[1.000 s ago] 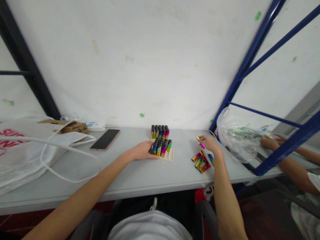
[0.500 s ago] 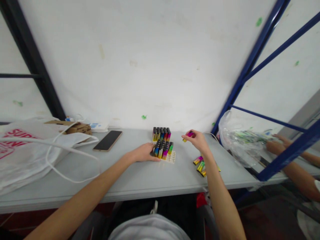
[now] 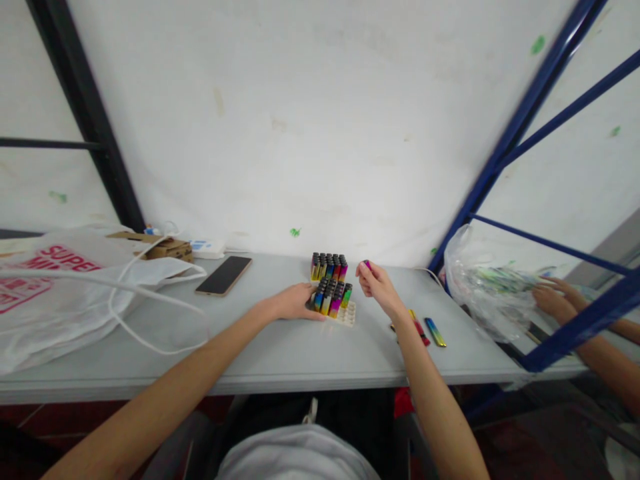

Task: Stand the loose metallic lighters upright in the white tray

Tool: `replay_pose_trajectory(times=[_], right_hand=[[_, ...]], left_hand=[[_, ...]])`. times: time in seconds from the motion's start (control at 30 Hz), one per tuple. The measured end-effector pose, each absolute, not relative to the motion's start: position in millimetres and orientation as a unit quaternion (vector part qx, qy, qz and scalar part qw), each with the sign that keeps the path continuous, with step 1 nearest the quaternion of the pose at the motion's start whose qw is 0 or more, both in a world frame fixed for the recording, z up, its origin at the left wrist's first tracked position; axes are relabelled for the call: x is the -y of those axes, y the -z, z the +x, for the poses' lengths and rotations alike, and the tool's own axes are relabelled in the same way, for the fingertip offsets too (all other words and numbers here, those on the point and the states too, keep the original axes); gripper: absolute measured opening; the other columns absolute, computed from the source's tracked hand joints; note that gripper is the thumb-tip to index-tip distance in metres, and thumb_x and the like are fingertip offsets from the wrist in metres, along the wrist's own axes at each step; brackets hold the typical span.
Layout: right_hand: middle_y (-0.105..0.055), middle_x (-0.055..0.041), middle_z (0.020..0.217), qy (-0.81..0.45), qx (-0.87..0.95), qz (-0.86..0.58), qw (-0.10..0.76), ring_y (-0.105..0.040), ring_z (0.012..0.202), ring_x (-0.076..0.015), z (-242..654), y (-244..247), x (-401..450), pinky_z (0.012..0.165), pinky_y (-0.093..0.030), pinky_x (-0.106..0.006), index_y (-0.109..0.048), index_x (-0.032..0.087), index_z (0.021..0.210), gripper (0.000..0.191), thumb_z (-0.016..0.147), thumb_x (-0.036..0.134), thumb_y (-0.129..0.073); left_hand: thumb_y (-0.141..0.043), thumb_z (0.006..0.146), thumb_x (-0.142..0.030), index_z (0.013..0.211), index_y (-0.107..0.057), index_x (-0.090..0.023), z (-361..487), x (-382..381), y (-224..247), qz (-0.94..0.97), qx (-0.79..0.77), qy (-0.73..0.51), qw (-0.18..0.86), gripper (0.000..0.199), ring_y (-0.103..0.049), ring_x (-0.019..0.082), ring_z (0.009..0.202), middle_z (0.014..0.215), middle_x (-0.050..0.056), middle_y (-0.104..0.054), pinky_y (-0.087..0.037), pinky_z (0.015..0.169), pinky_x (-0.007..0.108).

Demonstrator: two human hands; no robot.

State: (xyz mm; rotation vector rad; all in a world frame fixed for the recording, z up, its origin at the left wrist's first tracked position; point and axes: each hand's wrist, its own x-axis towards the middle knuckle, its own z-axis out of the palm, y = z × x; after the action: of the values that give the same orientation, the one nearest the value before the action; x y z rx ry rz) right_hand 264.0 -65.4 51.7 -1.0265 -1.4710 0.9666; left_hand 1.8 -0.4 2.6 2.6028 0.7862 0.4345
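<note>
Right fingers [image 3: 365, 285] moved inward, pinching one lighter [image 3: 367, 264]; left fingers [image 3: 304, 289] spread against one tray [image 3: 350, 315].

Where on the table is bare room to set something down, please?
Widest: the table between the tray and its front edge. Smaller: between the phone and left hand, and between the right hand and clear bag. Crowded: around the standing lighters, and at far left, under the white bag.

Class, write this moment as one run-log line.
left hand: holding front lighters | right hand: gripping purple lighter | phone: lying left | loose lighters: lying right
</note>
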Motion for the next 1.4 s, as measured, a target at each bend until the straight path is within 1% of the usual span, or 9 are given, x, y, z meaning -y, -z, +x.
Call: replay_pose_trajectory(times=[0.13, 0.4, 0.6, 0.77, 0.87, 1.03, 1.23, 1.33, 1.4], right_hand=[[-0.030, 0.0085, 0.054, -0.333, 0.601, -0.466, 0.558, -0.026, 0.047, -0.0098, 254.4, -37.5, 54.7, 0.043, -0.021, -0.026, -0.038, 0.027, 0.067, 0.067, 0.084, 0.087, -0.063], [-0.037, 0.0048, 0.050, -0.201, 0.612, -0.530, 0.551, -0.036, 0.053, -0.0138, 256.4, -19.9, 43.2, 0.048, -0.027, -0.027, -0.043, 0.027, 0.061, 0.052, 0.092, 0.067, -0.055], [-0.040, 0.0034, 0.054, -0.192, 0.626, -0.527, 0.542, -0.036, 0.055, -0.0143, 254.2, -22.2, 44.6, 0.051, -0.029, -0.028, -0.042, 0.027, 0.061, 0.055, 0.092, 0.071, -0.053], [-0.039, 0.0025, 0.055, -0.149, 0.643, -0.545, 0.517, -0.037, 0.057, -0.0152, 254.3, -25.5, 46.1, 0.053, -0.029, -0.029, -0.039, 0.027, 0.059, 0.051, 0.092, 0.066, -0.049], [-0.041, 0.0027, 0.055, -0.130, 0.647, -0.548, 0.514, -0.038, 0.058, -0.0155, 254.8, -27.0, 46.6, 0.054, -0.030, -0.029, -0.039, 0.027, 0.061, 0.054, 0.094, 0.069, -0.048], [-0.048, 0.0031, 0.060, -0.181, 0.678, -0.525, 0.482, -0.045, 0.059, -0.0157, 259.6, -37.2, 55.1, 0.054, -0.037, -0.028, -0.047, 0.026, 0.071, 0.060, 0.098, 0.079, -0.048], [-0.063, 0.0002, 0.074, -0.228, 0.756, -0.470, 0.396, -0.059, 0.064, -0.0169, 277.2, -68.2, 82.9, 0.065, -0.050, -0.030, -0.063, 0.023, 0.097, 0.047, 0.108, 0.065, -0.045], [-0.069, -0.0054, 0.087, -0.189, 0.791, -0.459, 0.359, -0.065, 0.078, -0.0206, 281.9, -81.2, 93.0, 0.072, -0.054, -0.032, -0.068, 0.023, 0.093, 0.044, 0.107, 0.061, -0.053], [-0.069, -0.0069, 0.087, -0.135, 0.813, -0.462, 0.327, -0.063, 0.079, -0.0215, 282.3, -85.4, 95.5, 0.073, -0.052, -0.032, -0.069, 0.023, 0.083, 0.043, 0.105, 0.058, -0.058]], left_hand=[[-0.086, 0.085, -0.053, 0.138, -0.067, -0.019, 1.6, 0.6, -2.1, 0.926, -0.270, -0.164, 0.205, 0.066, -0.072, 0.035, 0.123, 0.135, 0.012, -0.076, -0.055, 0.106, 0.038], [-0.086, 0.085, -0.052, 0.136, -0.068, -0.019, 1.8, 2.9, -4.2, 0.928, -0.273, -0.161, 0.198, 0.063, -0.072, 0.034, 0.123, 0.134, 0.012, -0.076, -0.055, 0.107, 0.038], [-0.086, 0.086, -0.051, 0.137, -0.068, -0.019, 1.9, 3.4, -5.0, 0.929, -0.264, -0.166, 0.198, 0.063, -0.072, 0.034, 0.125, 0.137, 0.012, -0.076, -0.053, 0.110, 0.038], [-0.086, 0.086, -0.051, 0.138, -0.067, -0.018, 1.2, 3.6, -5.4, 0.929, -0.266, -0.164, 0.198, 0.065, -0.072, 0.035, 0.124, 0.137, 0.013, -0.075, -0.054, 0.109, 0.039], [-0.086, 0.086, -0.052, 0.136, -0.069, -0.018, 1.0, 3.2, -5.3, 0.929, -0.269, -0.163, 0.197, 0.063, -0.073, 0.036, 0.122, 0.135, 0.013, -0.076, -0.055, 0.108, 0.039], [-0.085, 0.086, -0.053, 0.134, -0.069, -0.018, 1.2, 2.7, -4.7, 0.929, -0.268, -0.159, 0.201, 0.061, -0.073, 0.034, 0.120, 0.132, 0.012, -0.078, -0.056, 0.105, 0.038], [-0.085, 0.086, -0.056, 0.135, -0.068, -0.015, 2.2, -0.2, -1.5, 0.932, -0.274, -0.154, 0.183, 0.066, -0.073, 0.034, 0.119, 0.133, 0.015, -0.076, -0.055, 0.107, 0.040], [-0.085, 0.085, -0.058, 0.132, -0.070, -0.016, 2.3, -1.0, -0.9, 0.931, -0.279, -0.151, 0.178, 0.065, -0.073, 0.034, 0.116, 0.131, 0.015, -0.077, -0.056, 0.104, 0.040], [-0.084, 0.085, -0.059, 0.132, -0.070, -0.016, 2.0, -0.9, -1.2, 0.931, -0.279, -0.150, 0.181, 0.066, -0.073, 0.035, 0.117, 0.131, 0.015, -0.077, -0.056, 0.105, 0.040]])
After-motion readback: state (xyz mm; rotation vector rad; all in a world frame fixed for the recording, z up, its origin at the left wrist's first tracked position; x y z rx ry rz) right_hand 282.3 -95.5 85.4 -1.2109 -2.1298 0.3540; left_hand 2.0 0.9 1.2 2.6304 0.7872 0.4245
